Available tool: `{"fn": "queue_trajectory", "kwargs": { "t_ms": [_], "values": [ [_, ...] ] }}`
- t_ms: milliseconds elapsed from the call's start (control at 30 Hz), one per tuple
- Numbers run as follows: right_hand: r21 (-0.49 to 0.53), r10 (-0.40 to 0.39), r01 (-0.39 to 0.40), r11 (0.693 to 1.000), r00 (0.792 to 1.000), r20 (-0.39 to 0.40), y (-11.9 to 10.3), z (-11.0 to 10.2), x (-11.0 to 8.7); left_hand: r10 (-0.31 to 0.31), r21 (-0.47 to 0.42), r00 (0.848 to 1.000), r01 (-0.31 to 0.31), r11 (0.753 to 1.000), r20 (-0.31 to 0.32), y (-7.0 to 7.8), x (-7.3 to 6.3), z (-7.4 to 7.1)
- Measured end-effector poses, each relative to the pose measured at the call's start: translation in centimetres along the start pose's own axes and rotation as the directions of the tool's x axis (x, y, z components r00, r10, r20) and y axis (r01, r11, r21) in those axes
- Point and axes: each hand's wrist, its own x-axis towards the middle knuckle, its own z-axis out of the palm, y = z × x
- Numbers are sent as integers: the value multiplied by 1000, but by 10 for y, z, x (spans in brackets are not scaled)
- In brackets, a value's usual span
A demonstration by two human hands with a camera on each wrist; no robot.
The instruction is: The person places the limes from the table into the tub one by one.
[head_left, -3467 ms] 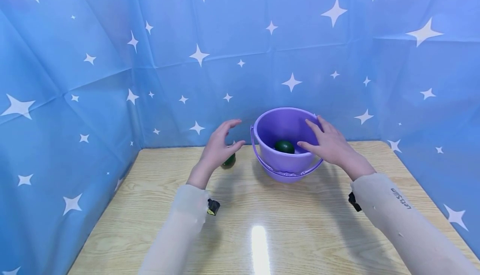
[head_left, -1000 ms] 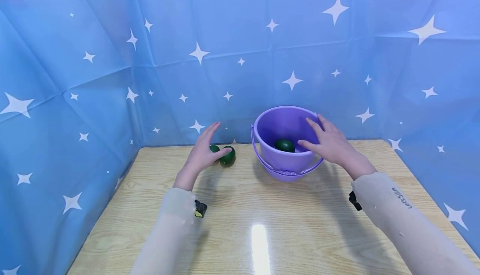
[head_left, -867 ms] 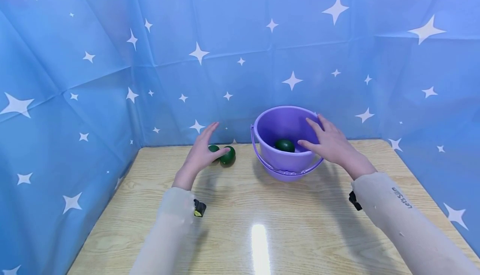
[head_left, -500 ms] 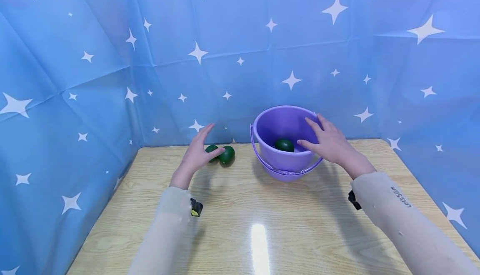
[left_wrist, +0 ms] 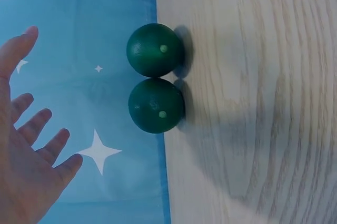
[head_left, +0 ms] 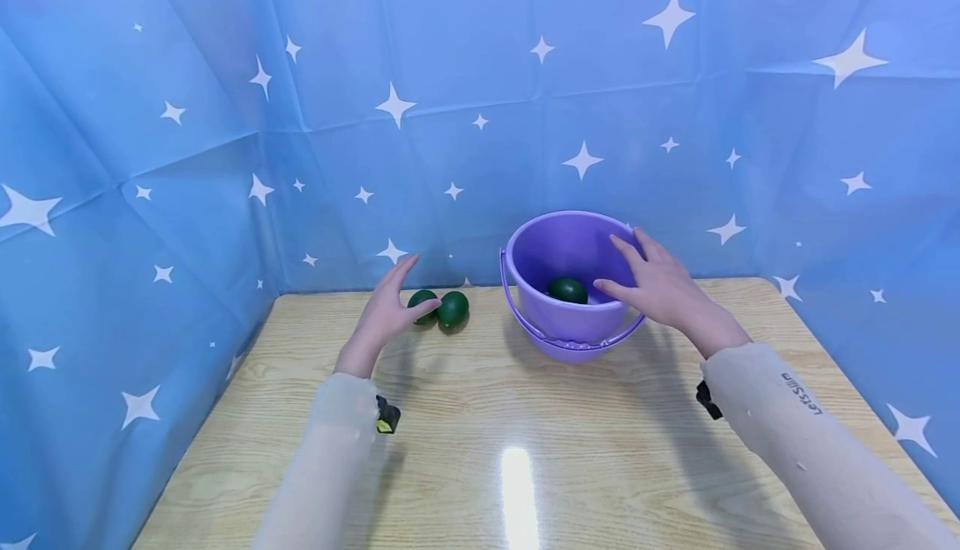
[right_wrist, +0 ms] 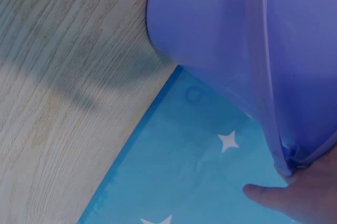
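My left hand hovers over the table, thumb and fingers spread, holding nothing. Just past its thumb, two dark green, avocado-like fruits sit side by side: the right one in full sight, the left one partly behind the thumb. Both show whole, each with a pale stem spot, in the left wrist view. A purple bucket stands to their right, its mouth tipped towards me, with a similar green fruit inside. At its right rim is my right hand, fingers loosely spread; the thumb lies near the handle joint in the right wrist view.
The bucket's purple handle hangs down across its front. Blue cloth with white stars encloses the back and sides of the wooden table. A bright reflection lies on the tabletop near the front.
My left hand has moved left from beside the bucket, uncovering the two green fruits on the table. The right hand and the bucket have stayed in place.
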Motion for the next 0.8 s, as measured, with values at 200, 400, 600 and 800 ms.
{"fn": "queue_trajectory", "kwargs": {
  "t_ms": [200,400,600,800],
  "values": [
    [1,3,-3,1000,1000,4,0,0,0,3,18,1000,-4,1000,9,-8,3,1],
    [-1,3,-3,1000,1000,3,0,0,0,-3,43,1000,3,999,7,-12,5,0],
    [0,7,-7,1000,1000,8,-1,-1,-1,-9,67,1000,8,998,12,-16,8,0],
    [5,10,-10,1000,1000,10,-3,-2,-2,-21,64,1000,20,998,17,-22,10,1]
  ]
}}
